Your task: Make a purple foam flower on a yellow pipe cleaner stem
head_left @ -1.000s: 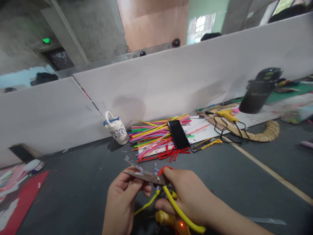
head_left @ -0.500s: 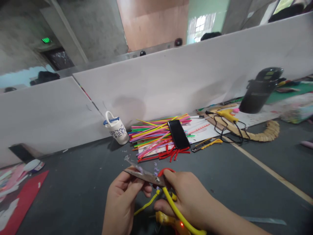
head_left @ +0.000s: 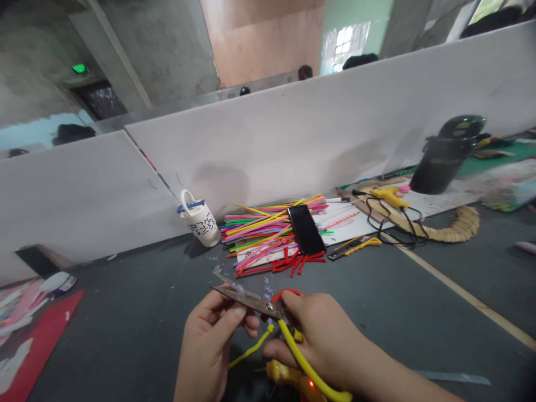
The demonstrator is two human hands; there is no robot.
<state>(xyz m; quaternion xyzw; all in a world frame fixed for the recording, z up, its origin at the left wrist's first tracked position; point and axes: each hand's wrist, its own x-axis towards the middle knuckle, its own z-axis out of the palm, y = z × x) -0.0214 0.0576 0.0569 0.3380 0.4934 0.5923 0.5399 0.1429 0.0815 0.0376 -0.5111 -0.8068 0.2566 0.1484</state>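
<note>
My right hand [head_left: 322, 335] grips a pair of scissors [head_left: 255, 301] with red and yellow handles, the blades pointing left. The blades look nearly closed and lie across the fingertips of my left hand [head_left: 215, 335]. Those fingers are pinched together beside the blade; what they hold is hidden. Small lilac bits [head_left: 267, 287] lie just beyond the scissors. Below the blades runs a thin yellow fuzzy stem [head_left: 253, 350] with a knotted end. Under my right hand is a yellow glue gun [head_left: 285, 375] with a lit red light, partly covered.
Colourful pipe cleaners [head_left: 259, 229] lie ahead with a black phone [head_left: 306, 229] on top. A white mug-like cup [head_left: 203, 226] stands left of them. Rightward are a cutter knife [head_left: 347, 247], another glue gun [head_left: 389, 196], a woven ring [head_left: 456, 226] and a black bin [head_left: 439, 164]. Red paper [head_left: 52, 340] lies left.
Almost nothing differs. My left thumb and the scissor blades have shifted very slightly against each other; both hands stay in place.
</note>
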